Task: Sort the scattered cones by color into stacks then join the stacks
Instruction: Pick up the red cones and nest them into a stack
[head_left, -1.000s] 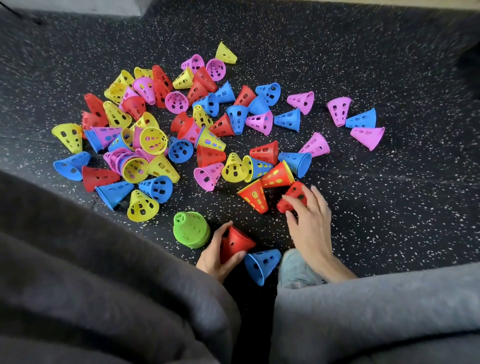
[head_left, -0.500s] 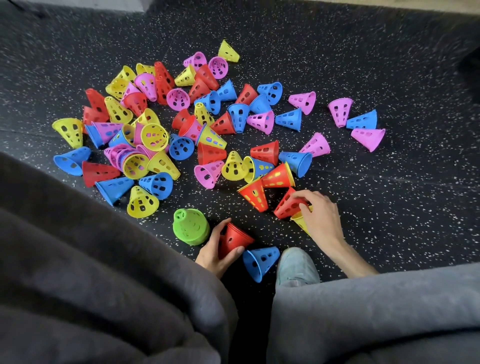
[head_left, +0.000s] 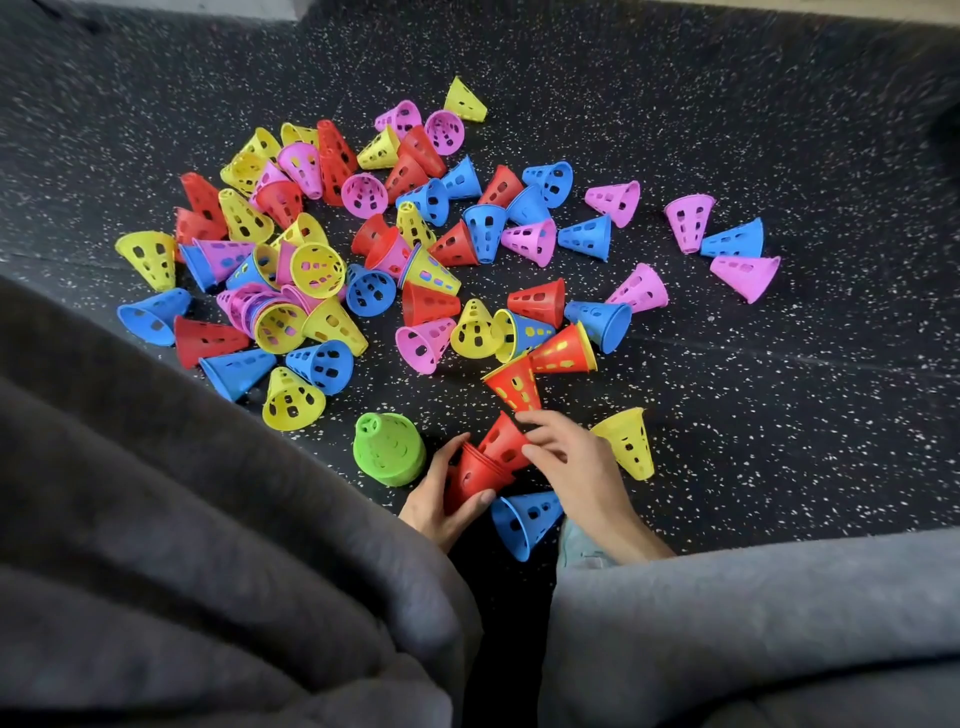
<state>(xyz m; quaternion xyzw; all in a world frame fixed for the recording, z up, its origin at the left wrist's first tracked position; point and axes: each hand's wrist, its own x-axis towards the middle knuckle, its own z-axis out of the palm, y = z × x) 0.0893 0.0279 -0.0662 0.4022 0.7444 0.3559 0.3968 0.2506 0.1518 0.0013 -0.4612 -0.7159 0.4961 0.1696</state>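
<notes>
Many perforated plastic cones in red, yellow, blue and pink lie scattered (head_left: 395, 249) on the dark speckled floor. My left hand (head_left: 441, 499) grips a short stack of red cones (head_left: 475, 475) lying on its side. My right hand (head_left: 566, 462) pinches another red cone (head_left: 501, 439), whose wide end meets the tip of that stack. A green stack (head_left: 387, 454) stands upright just left of my left hand. One yellow cone (head_left: 628, 441) lies to the right of my right hand, and a blue cone (head_left: 524, 517) lies below it.
My grey-clad knees (head_left: 208, 571) fill the lower frame on both sides. Two red cones with yellow ones nested inside (head_left: 540, 369) lie just beyond my hands. The floor (head_left: 779, 415) is bare at right and at far back.
My right hand has lifted a red cone off a yellow one and carried it left to the red stack in my left hand. The yellow cone stays on the floor.
</notes>
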